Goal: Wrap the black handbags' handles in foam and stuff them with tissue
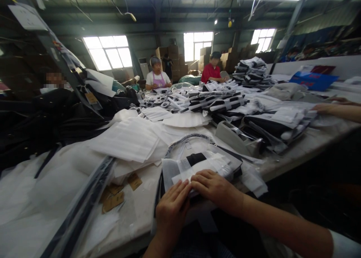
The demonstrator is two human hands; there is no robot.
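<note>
A black-and-grey handbag (222, 153), partly covered in white wrapping, lies at the near table edge. Its plastic-wrapped handle (189, 137) arches up behind it. Across the bag's front is a white foam sheet (187, 171). My left hand (172, 207) grips the near edge of this sheet, fingers pressed together and thumb mostly hidden. Lying over the sheet just to the right, my right hand (216, 190) has its fingers stretched out flat, the fingertips close to those of my left. What lies beneath both palms is hidden.
White foam sheets (126, 138) are piled left of the bag. Brown tags (113, 201) and a plastic-wrapped dark strap (81, 209) lie nearer. Wrapped bags (276, 122) stack up at right, beside a co-worker's arm (338, 111). Two people work across the table.
</note>
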